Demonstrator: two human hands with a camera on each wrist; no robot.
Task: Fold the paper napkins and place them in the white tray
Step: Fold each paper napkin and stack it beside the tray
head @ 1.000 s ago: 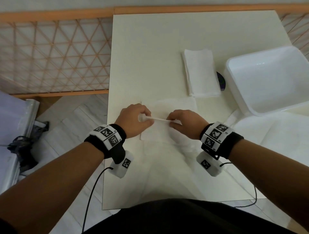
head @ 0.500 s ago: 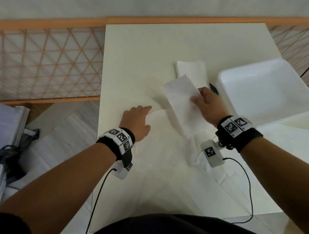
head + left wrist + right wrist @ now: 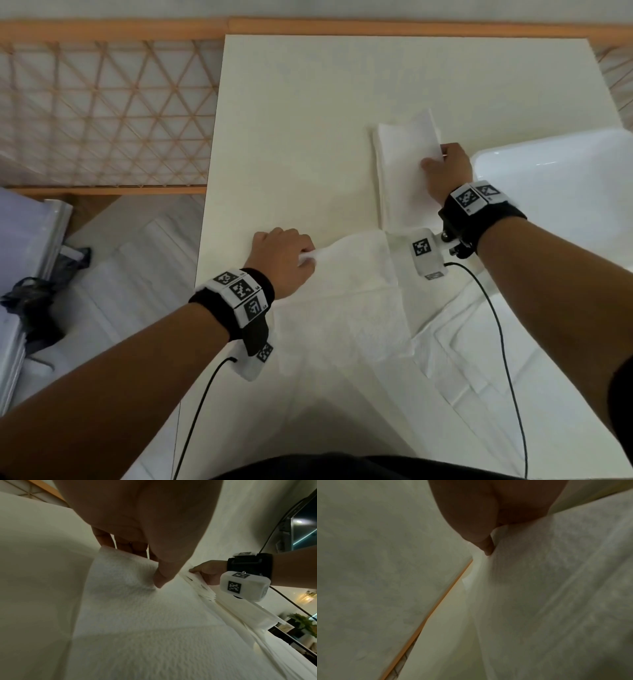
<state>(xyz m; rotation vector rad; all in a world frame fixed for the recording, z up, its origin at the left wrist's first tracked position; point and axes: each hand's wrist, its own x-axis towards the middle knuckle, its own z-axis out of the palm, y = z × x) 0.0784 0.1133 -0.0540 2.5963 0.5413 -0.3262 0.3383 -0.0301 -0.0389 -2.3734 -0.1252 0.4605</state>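
White tray (image 3: pixel 555 192) cut off by right edge in head view; near rim hidden behind right forearm. Right hand (image 3: pixel 447 169) fingertips tucked under folded napkin (image 3: pixel 406 171), not visible. Left hand (image 3: pixel 282 262) fingers curl out of sight round a corner of flat napkin (image 3: pixel 346 294). Right wrist view blurry, only thumb (image 3: pixel 485 547) clear. Surface (image 3: pixel 308 120) near edge hidden by person's torso.
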